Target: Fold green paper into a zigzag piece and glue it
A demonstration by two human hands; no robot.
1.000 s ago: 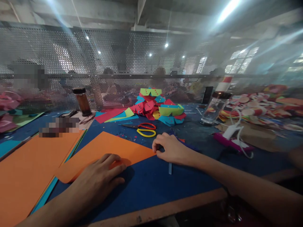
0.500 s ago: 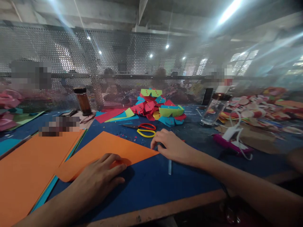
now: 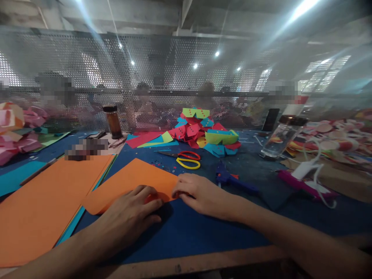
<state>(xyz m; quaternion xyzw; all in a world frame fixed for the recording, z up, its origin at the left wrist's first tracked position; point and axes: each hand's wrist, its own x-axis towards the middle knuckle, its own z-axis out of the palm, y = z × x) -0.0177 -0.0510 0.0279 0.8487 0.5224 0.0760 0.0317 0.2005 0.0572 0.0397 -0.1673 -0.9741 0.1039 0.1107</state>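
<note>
A sheet of orange paper (image 3: 130, 176) lies on the blue tabletop in front of me, its near left edge curving up. My left hand (image 3: 135, 209) rests on its near edge, fingers loosely bent and apart, with the thumb off the sheet. At the right end of the sheet, my right hand (image 3: 197, 192) has its fingers curled and pinched on the paper; that corner is hidden under them. Scissors (image 3: 188, 160) with one red and one yellow handle lie just beyond the paper. A blue glue gun (image 3: 232, 179) lies right of my right hand.
Orange sheets (image 3: 37, 205) are stacked at left over other colours. Red, blue and green paper pieces (image 3: 203, 133) are heaped at the back. A brown bottle (image 3: 113, 122), a clear bottle (image 3: 281, 135) and a magenta item with white cord (image 3: 305, 182) stand around. Mesh partition (image 3: 165, 69) behind.
My right hand has moved left along the paper, closer to my left hand, and covers its right corner. The glue gun has come into sight. The view has swung slightly left.
</note>
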